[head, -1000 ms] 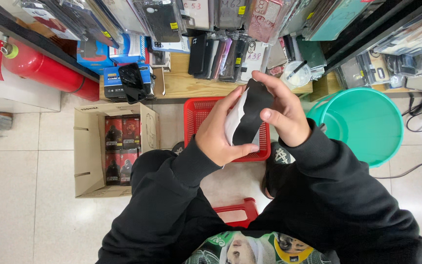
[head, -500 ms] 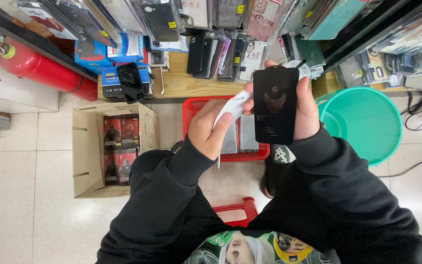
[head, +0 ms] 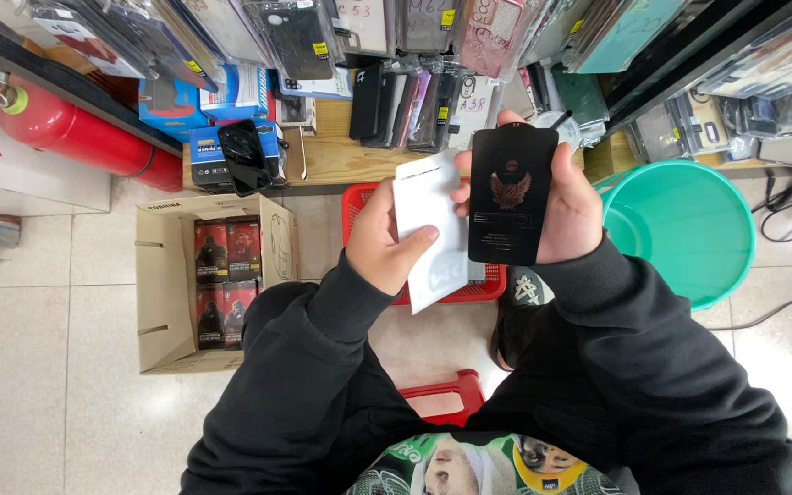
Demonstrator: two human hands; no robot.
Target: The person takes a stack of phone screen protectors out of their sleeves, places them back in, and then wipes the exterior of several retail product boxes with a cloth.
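Observation:
My right hand (head: 572,213) holds a flat black rectangular pack (head: 511,193) upright, its printed face toward me, thumb on its left edge. My left hand (head: 385,240) grips a white sleeve or paper envelope (head: 432,229) just left of the black pack; the two items touch or nearly touch at their edges. Both hands hover over a red plastic basket (head: 475,293) on the floor. My black sleeves fill the lower part of the view.
A cardboard box (head: 164,280) with red-and-black packs stands at the left. A teal bucket (head: 689,229) sits at the right. A red fire extinguisher (head: 80,137) lies upper left. Shelves of phone cases (head: 414,101) run across the top. A red stool (head: 446,396) is under me.
The black pack was folded against the white sleeve between both hands; it has come out and now stands upright in my right hand, with the white sleeve apart in my left.

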